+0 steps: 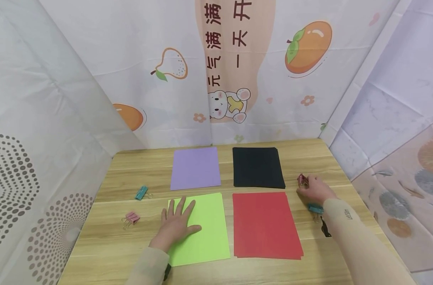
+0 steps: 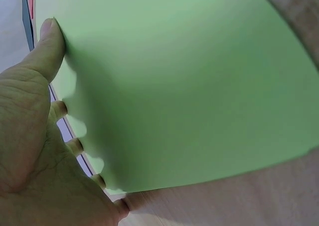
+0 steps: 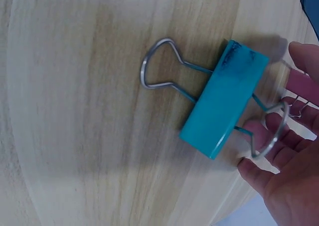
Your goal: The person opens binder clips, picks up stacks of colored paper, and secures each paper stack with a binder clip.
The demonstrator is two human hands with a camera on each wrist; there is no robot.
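My left hand (image 1: 175, 225) rests with fingers spread on the left side of a stack of lime-green paper (image 1: 209, 229); in the left wrist view, the thumb (image 2: 49, 49) lies over the sheet. At the right of the table my right hand (image 1: 318, 190) holds a dark pink binder clip (image 1: 302, 180) between thumb and fingers. In the right wrist view that pink clip (image 3: 302, 86) is partly hidden by the hand. Below the right hand lies a teal binder clip (image 1: 315, 208), its wire handles spread out in the right wrist view.
Purple paper (image 1: 195, 168) and black paper (image 1: 258, 167) lie along the back, with red paper (image 1: 266, 225) in front of the black. At the left are another teal binder clip (image 1: 141, 192) and a pink one (image 1: 132, 218). Printed curtains (image 1: 237, 71) hang behind the table.
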